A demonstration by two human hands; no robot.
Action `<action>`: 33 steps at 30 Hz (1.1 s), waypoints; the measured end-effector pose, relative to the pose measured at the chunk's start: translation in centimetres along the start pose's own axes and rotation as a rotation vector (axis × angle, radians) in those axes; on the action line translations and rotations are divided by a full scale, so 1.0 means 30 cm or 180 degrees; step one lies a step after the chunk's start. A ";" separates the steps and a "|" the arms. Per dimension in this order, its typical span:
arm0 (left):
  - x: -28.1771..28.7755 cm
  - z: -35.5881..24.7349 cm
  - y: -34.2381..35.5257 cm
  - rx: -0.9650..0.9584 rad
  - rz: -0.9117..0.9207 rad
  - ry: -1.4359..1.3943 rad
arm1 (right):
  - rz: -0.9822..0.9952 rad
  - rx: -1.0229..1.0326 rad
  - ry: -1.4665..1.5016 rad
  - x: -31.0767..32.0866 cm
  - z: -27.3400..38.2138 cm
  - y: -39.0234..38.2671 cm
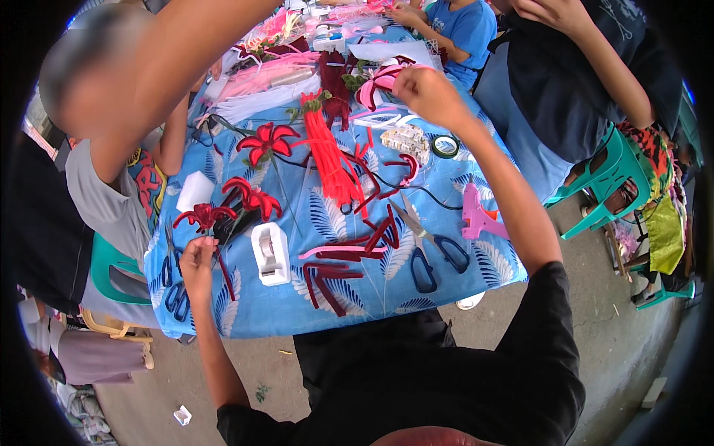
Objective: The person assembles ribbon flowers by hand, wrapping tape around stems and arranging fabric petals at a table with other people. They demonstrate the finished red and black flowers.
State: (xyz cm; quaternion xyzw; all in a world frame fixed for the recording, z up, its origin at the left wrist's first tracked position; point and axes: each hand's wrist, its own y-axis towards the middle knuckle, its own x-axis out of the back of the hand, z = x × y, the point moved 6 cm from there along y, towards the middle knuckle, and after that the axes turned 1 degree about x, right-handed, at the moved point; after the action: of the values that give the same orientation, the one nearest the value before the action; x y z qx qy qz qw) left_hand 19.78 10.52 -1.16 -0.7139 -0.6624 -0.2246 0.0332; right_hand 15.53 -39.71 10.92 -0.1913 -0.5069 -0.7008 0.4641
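Observation:
My left hand (198, 260), at the table's near left, pinches a dark red fuzzy-wire flower (204, 216) just under its petals. Another red flower (258, 201) lies right beside it, and a third red flower (268, 142) lies farther back. My right hand (433, 95) is stretched far across the table with curled fingers. It overlaps a pink and dark red flower (375, 88); whatever is between those fingers is hidden. A white tape dispenser (271, 254) stands to the right of my left hand. Dark red fuzzy wires (335, 276) are scattered near the front edge.
Open scissors (431, 241) and a pink glue gun (480, 213) lie at the right, other scissors (177, 299) at the left. A red wire bundle (327, 156) and green tape roll (445, 146) are mid-table. A co-worker's arm (178, 59) crosses the upper left.

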 end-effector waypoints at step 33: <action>0.029 -0.008 -0.056 0.0121 -0.0511 -0.0630 | -0.0129 -0.0523 -0.1062 -0.294 -0.372 0.615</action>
State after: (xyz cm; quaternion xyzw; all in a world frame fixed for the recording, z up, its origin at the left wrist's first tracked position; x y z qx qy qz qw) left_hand 18.12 11.44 -1.04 -0.6765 -0.7216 -0.1425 -0.0369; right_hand 37.75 -46.63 9.61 -0.3319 -0.5216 -0.7076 0.3421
